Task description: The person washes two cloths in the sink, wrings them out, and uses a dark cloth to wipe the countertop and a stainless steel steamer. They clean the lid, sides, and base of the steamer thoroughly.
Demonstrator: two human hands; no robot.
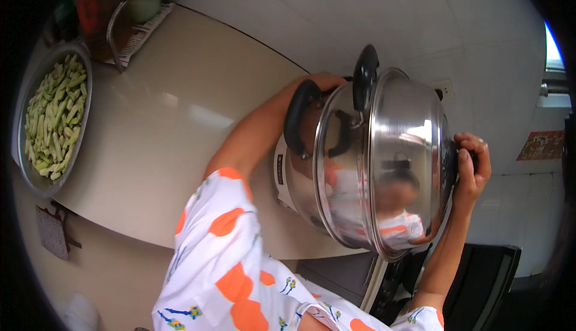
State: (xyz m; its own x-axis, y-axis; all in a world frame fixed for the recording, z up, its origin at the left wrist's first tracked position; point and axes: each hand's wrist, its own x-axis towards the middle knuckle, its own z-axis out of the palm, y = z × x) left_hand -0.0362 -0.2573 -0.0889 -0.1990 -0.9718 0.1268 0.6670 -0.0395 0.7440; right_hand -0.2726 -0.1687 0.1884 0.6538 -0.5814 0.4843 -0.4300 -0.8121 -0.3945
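A shiny stainless-steel steamer pot [310, 203] with black side handles [299, 117] stands on a white induction cooker [281, 178]. Its tall domed lid [405, 142] sits over the upper tier, with a black handle [366, 77] at the near rim. My right hand [472, 164] grips the black knob on top of the lid, fingers curled around it. My left hand [326, 81] reaches around the pot's wall-facing side. The pot and a handle hide its fingers, so its grip cannot be seen.
A metal basin [87, 88] of cut green vegetable pieces [56, 115] rests at the counter's left end. Behind it, a metal rack [112, 38] and containers stand on newspaper [144, 34]. A wall socket [445, 88] is beyond the pot. A dark stove [396, 281] lies to the right.
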